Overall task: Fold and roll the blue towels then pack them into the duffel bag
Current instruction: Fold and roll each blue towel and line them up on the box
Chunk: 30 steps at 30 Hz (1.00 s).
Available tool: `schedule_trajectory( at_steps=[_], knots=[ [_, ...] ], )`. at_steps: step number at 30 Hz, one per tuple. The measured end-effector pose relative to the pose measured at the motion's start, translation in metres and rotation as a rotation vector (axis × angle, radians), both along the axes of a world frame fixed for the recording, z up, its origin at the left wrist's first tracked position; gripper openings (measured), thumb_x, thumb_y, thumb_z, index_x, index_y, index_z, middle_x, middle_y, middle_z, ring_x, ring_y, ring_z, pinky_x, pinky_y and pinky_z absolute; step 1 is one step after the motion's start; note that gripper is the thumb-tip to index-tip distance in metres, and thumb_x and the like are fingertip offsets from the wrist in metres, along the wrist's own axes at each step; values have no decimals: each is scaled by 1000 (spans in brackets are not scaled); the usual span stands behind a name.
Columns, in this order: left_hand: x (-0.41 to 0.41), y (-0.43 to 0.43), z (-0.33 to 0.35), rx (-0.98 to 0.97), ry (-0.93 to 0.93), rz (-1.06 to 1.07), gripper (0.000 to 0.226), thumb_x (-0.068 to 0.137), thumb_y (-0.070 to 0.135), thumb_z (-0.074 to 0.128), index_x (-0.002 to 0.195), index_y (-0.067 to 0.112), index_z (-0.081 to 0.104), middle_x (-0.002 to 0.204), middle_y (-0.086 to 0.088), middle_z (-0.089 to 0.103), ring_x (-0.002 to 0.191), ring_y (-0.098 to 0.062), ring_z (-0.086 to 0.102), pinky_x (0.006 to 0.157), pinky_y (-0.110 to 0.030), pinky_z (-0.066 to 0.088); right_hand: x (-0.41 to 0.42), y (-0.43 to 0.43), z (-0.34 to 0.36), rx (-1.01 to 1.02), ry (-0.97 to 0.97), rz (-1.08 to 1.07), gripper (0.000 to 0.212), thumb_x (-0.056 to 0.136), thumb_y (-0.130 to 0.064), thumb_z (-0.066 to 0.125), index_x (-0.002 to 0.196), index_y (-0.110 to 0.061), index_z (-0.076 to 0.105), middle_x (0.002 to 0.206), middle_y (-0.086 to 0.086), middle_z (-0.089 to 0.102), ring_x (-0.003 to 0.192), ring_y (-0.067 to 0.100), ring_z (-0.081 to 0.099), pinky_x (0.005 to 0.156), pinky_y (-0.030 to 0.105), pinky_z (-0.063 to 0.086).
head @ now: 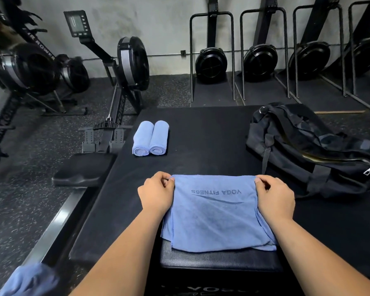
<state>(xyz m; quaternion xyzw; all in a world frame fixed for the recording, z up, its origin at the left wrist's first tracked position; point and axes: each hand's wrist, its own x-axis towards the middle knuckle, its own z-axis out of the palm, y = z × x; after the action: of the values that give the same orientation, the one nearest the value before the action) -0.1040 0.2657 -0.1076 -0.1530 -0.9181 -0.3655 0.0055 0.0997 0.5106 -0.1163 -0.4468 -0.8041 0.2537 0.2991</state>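
Towel [216, 216] mid-fold, left hand [156, 194] and right hand [275, 198] pinching its far corners; two rolled towels [151, 138] done, bag [312, 150] unpacked, another towel [28, 280] waits.

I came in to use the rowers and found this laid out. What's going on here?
A person is folding a blue towel on a black mat. The left hand and right hand each pinch one of its far corners. Two rolled towels lie side by side, touching, further back on the left. The duffel bag sits on the right, apart from them, and nothing blue shows in it. More blue cloth shows at the lower left edge.
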Motion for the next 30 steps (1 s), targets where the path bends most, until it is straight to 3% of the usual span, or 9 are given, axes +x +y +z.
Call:
schedule_trajectory(
  at_steps=[3,6,11,18,23,26,28,30],
  knots=[
    [-1,-1,-4,39,26,17,11,97,39,63,88,33,65,67,13,66,72,-6,63,75,-32,47,-1,2,-3,-13,3,-2,20,101,-41,60,108,-35,77,90,-7,63,94,27,61,74,40,50],
    [-2,2,-7,-12,43,12,12,98,41,60,89,34,63,66,15,64,79,-12,63,79,-37,47,-4,1,-4,-6,-50,19,20,98,-43,64,111,-35,77,88,-9,59,94,23,56,70,36,45],
    [0,2,-10,-122,101,-29,18,99,49,53,110,41,65,69,17,63,92,-17,59,85,-42,47,-5,0,-5,33,-187,34,28,100,-48,58,122,-35,71,104,-5,59,104,23,52,73,39,49],
    [-1,1,-11,-93,126,-50,15,97,51,59,91,38,64,60,15,59,81,-16,60,79,-42,49,-6,0,-6,62,-222,55,17,101,-42,59,108,-31,70,106,-3,58,100,24,49,72,40,49],
    [4,-4,-8,96,118,-35,8,96,47,66,94,40,65,93,18,63,77,-2,63,81,-30,45,-2,0,-8,26,-76,87,11,103,-42,55,106,-34,62,100,-6,62,97,18,48,72,39,46],
    [9,-6,-3,229,41,-46,5,97,39,70,94,38,65,89,24,69,76,-4,64,75,-18,44,2,1,-4,-79,93,90,6,101,-40,60,106,-37,62,91,-8,68,92,13,57,74,37,46],
    [8,-7,-1,290,-13,-54,7,95,35,73,96,38,66,88,24,70,74,-7,64,75,-20,45,4,2,0,-149,201,108,8,98,-33,68,106,-36,66,89,-13,73,88,10,65,78,35,50],
    [7,-9,2,346,-60,-76,9,94,32,74,97,37,67,85,19,72,73,-10,64,78,-27,49,6,2,6,-221,265,148,16,95,-28,73,108,-37,69,86,-18,76,83,3,67,79,25,50]
  ],
)
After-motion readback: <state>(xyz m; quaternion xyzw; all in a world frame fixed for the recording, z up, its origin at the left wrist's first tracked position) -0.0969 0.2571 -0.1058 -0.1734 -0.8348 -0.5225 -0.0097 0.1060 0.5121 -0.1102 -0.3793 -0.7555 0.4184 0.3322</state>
